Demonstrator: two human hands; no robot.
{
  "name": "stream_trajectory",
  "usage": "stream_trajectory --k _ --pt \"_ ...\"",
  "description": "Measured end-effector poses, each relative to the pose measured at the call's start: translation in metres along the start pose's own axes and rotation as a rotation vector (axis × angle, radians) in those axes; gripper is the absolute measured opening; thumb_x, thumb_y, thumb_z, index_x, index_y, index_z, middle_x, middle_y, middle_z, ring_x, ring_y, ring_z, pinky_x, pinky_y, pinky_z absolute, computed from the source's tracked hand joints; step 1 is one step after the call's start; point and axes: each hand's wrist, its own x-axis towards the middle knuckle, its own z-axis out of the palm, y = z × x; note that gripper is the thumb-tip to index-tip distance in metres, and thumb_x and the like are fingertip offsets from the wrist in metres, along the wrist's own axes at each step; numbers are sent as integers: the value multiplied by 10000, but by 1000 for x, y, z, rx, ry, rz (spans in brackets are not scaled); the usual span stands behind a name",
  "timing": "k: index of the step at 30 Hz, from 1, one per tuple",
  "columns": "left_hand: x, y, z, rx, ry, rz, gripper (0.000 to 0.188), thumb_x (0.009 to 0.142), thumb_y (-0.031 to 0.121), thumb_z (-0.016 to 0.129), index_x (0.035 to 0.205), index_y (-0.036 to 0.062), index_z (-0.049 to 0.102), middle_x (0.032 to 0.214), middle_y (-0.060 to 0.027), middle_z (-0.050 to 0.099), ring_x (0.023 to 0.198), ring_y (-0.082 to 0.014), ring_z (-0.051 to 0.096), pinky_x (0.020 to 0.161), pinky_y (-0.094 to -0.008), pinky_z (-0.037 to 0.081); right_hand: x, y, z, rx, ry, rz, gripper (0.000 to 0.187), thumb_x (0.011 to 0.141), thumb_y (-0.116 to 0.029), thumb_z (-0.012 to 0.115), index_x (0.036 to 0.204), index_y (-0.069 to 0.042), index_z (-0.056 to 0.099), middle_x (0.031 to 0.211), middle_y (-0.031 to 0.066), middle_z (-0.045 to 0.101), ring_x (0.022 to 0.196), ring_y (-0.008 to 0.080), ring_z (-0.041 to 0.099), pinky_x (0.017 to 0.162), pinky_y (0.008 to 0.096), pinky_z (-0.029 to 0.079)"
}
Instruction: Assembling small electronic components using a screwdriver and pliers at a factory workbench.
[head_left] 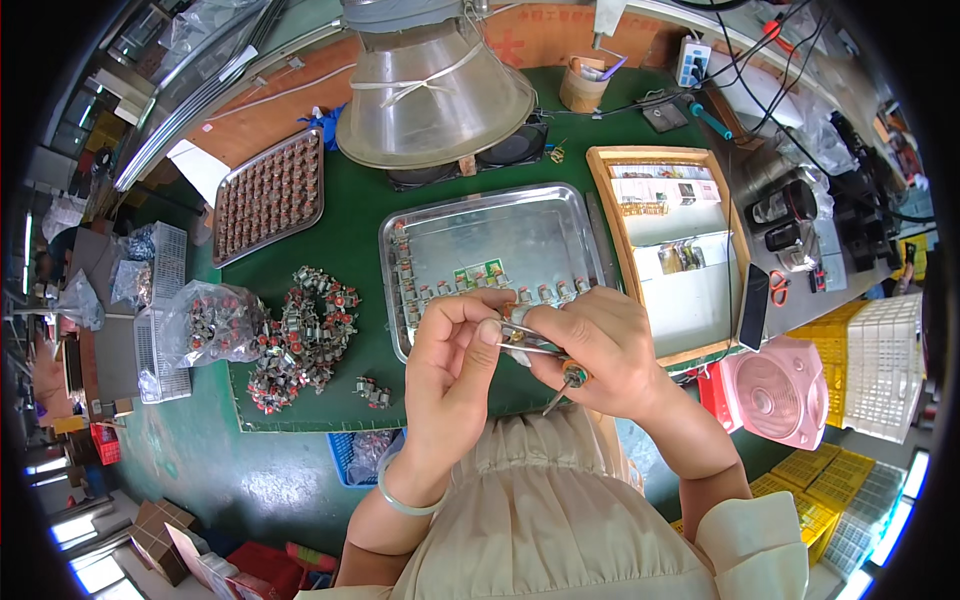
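Observation:
My left hand (448, 355) is closed in a pinch on a small part, mostly hidden by the fingers, above the near edge of a metal tray (500, 225). My right hand (608, 350) is closed around thin metal tweezers (532, 345), their tips pointing left and meeting the left fingertips. Also tucked in the right hand is a screwdriver (573, 376) with a coloured handle, its shaft pointing down. Inside the tray, small metal components with reddish-brown tops (404, 268) line the left side and the near side. A small green card (480, 274) lies among them.
A heap of loose components (300, 335) and a plastic bag of them (212, 325) lie at left. Behind stands a filled tray (270, 195). A metal lamp hood (435, 100) overhangs the far side. At right are a wooden-framed box (735, 235), a phone (754, 306) and a pink fan (770, 395).

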Motion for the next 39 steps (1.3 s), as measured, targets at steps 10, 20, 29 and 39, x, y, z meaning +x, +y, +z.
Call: stream_trajectory --k 10,20,29,39 --pt "4 -7 -6 -6 124 124 102 881 101 451 951 26 446 1153 -182 474 988 -193 507 824 -286 414 -11 -13 -14 173 -61 288 271 670 -27 630 906 -26 497 673 88 568 521 220 543 493 312 430" --pt "2 -10 -9 -37 42 101 115 877 99 463 957 21 438 1152 -199 479 1019 -203 494 861 -296 386 -11 -10 -6 125 -48 199 352 555 35 609 896 -26 546 648 44 563 550 202 550 496 292 426" --pt "1 -5 -10 -123 -62 131 210 801 -29 536 974 19 428 1192 -209 433 1081 -247 460 891 -341 391 -11 -14 -8 355 -62 332 351 585 49 602 926 -15 547 693 76 571 566 200 557 509 285 434" --pt "8 -11 -15 -93 -183 268 223 786 -31 550 959 15 417 1161 -229 454 1062 -284 477 886 -376 396 -4 -8 -23 1258 -258 977 151 798 -90 600 884 32 583 644 29 531 516 71 449 453 214 361"
